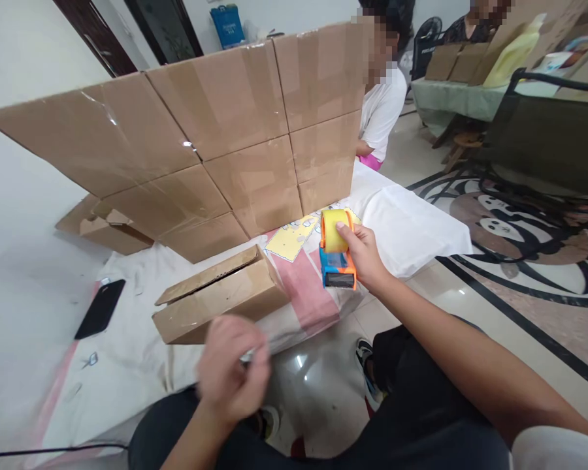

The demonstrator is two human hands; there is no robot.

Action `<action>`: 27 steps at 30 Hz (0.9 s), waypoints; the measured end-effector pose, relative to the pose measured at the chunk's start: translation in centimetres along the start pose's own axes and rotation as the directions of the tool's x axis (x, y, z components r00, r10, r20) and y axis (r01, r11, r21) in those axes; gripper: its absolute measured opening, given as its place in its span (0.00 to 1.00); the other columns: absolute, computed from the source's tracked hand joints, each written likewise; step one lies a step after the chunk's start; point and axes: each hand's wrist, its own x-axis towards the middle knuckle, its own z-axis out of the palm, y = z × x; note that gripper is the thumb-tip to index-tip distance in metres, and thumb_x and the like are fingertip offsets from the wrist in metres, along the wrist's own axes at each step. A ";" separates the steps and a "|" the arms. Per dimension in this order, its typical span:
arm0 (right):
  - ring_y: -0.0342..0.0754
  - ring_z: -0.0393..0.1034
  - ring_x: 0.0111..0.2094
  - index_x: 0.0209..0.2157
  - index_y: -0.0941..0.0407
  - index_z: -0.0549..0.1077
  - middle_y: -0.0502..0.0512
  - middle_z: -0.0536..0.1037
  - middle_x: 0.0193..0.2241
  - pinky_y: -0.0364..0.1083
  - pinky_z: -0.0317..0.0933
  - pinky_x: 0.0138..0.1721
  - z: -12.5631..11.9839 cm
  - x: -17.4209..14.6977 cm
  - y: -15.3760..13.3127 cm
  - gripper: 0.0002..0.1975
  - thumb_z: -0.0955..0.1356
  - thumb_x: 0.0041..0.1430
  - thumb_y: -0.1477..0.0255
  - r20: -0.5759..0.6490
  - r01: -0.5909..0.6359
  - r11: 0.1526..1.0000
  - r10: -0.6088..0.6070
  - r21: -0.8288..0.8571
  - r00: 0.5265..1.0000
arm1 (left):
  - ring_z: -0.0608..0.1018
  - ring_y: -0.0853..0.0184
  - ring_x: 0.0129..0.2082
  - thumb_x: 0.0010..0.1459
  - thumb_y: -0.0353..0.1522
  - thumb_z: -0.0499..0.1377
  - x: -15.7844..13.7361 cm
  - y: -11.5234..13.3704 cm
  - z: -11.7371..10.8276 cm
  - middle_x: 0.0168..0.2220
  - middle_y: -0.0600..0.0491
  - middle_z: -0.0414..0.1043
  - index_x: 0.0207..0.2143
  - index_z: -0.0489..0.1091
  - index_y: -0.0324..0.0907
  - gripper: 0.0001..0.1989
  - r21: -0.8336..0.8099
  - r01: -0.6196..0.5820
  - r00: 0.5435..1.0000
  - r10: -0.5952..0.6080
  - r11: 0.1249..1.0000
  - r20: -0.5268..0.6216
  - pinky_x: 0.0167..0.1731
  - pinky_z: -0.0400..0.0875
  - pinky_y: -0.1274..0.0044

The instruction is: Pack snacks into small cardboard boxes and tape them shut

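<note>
My right hand [362, 251] is closed around an orange and blue tape dispenser [337, 260] with a roll of yellowish tape, held above the bed-like surface's edge. My left hand [235, 365] is blurred by motion, its fingers curled in some way, in front of a small cardboard box [225, 294]. That box lies on the cloth with a narrow slit along its top; whether my left hand touches it, I cannot tell. Behind it stands a wall of stacked cardboard boxes [245, 130], sealed with clear tape. A yellow patterned sheet [294, 238] lies at their foot.
A black phone-like slab [100, 308] rests on the cloth at left, near an open carton [112, 225]. A person in a white shirt [385, 111] sits behind the stack. To the right are a dark folding chair [543, 143] and a table with a yellow jug [514, 55].
</note>
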 end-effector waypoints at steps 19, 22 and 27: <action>0.41 0.50 0.22 0.19 0.53 0.53 0.46 0.55 0.17 0.45 0.49 0.26 1.6 -1.7 3.2 0.30 0.57 0.68 0.48 0.169 0.231 0.902 -0.179 -0.366 0.969 | 0.67 0.68 0.32 0.62 0.37 0.63 3.6 0.0 10.8 0.27 0.55 0.60 0.27 0.81 0.43 0.12 -0.530 0.518 0.847 -0.489 0.671 0.208 0.34 0.61 0.76; 0.41 0.49 0.22 0.18 0.53 0.51 0.46 0.54 0.17 0.45 0.48 0.27 1.4 -0.9 3.8 0.30 0.55 0.70 0.49 0.231 0.344 0.848 -0.269 -0.403 0.935 | 0.68 0.68 0.33 0.62 0.37 0.63 3.3 0.0 11.1 0.27 0.55 0.64 0.30 0.82 0.44 0.11 -0.567 0.569 0.809 -0.529 0.595 0.256 0.36 0.62 0.76; 0.40 0.45 0.21 0.19 0.52 0.49 0.45 0.51 0.17 0.45 0.43 0.23 1.5 0.5 4.1 0.30 0.57 0.68 0.48 0.125 0.237 0.901 -0.205 -0.363 0.971 | 0.65 0.71 0.29 0.61 0.38 0.63 3.0 1.0 11.6 0.25 0.57 0.60 0.29 0.82 0.44 0.11 -0.578 0.658 0.723 -0.619 0.483 0.306 0.33 0.59 0.77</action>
